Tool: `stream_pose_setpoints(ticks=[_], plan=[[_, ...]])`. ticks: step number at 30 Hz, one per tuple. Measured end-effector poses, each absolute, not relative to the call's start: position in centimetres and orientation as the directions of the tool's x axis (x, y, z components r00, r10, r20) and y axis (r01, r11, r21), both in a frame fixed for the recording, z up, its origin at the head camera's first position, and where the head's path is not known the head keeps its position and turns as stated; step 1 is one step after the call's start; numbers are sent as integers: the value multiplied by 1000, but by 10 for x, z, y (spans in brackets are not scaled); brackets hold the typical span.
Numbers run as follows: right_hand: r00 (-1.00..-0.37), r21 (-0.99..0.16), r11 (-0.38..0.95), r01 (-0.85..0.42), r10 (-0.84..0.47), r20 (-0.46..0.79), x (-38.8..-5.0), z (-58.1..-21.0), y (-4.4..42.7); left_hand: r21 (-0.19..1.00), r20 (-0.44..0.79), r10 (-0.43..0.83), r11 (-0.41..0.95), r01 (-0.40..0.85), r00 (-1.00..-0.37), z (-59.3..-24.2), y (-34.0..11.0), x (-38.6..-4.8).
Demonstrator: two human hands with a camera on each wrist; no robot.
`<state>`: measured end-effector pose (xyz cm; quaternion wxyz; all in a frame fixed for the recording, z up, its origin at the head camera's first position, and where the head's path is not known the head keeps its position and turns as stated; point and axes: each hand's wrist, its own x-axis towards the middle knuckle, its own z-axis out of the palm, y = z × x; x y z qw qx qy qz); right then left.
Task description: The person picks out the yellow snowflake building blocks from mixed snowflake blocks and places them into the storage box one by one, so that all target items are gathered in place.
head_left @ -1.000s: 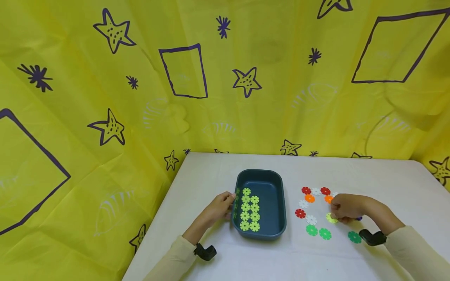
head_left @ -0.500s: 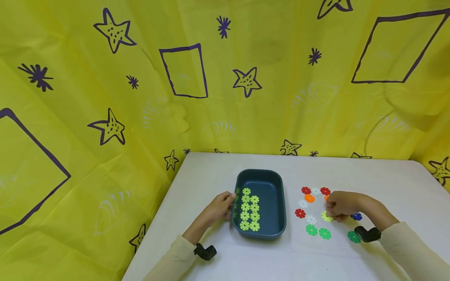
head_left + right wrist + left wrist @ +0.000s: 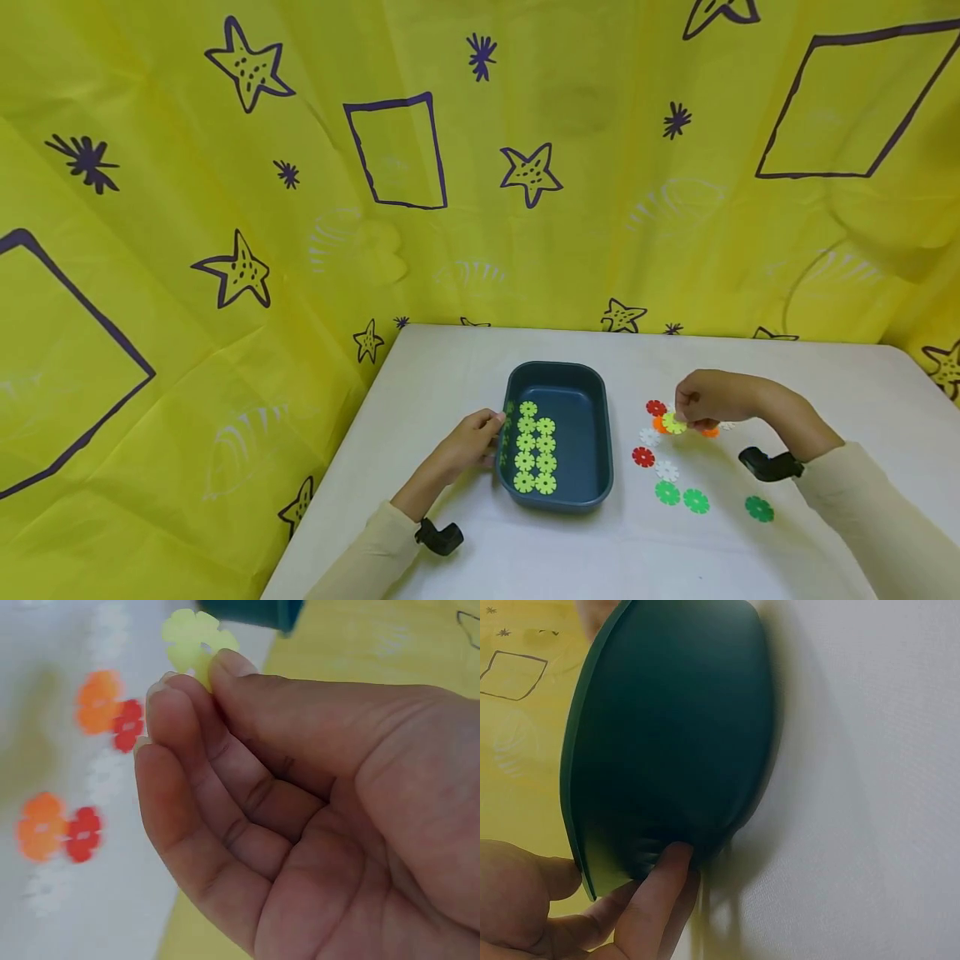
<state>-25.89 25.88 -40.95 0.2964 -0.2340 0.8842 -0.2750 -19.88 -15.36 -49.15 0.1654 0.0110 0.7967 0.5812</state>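
My left hand (image 3: 467, 442) grips the left wall of a dark teal tray (image 3: 579, 454), thumb at the rim and fingers against the outside. Inside the tray, several yellow-green notched flower discs (image 3: 525, 442) lie in two columns along its left side. To the right of the tray, my right hand (image 3: 718, 397) is raised over the table. It pinches one yellow flower disc (image 3: 191, 634) between thumb and fingertips. Below and around that hand lie loose discs, among them a red one (image 3: 643, 457) and an orange one (image 3: 99, 703).
Several more discs are spread on the white table (image 3: 585, 558), including white (image 3: 666, 471), light green (image 3: 696, 501) and dark green (image 3: 759, 509) ones. A yellow curtain (image 3: 480, 250) with drawn stars and frames hangs behind the table and along its left side.
My right hand has lifted the yellow disc off the table and moved it up and left, towards the tray. The left hand and the tray stay in place.
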Motion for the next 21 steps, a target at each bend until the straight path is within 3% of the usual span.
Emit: stream_pose_setpoints(ticks=[9,21], plan=[[-725,-554,753,-356,-596,-344,-275,-379,218,930,-250,213,323,-174,-945,-489,-154,-198],[-696,-503,746,-436,-634,-336,-289,-370,155,930,-253,212,321,-177,-944,-492,-154,-200]])
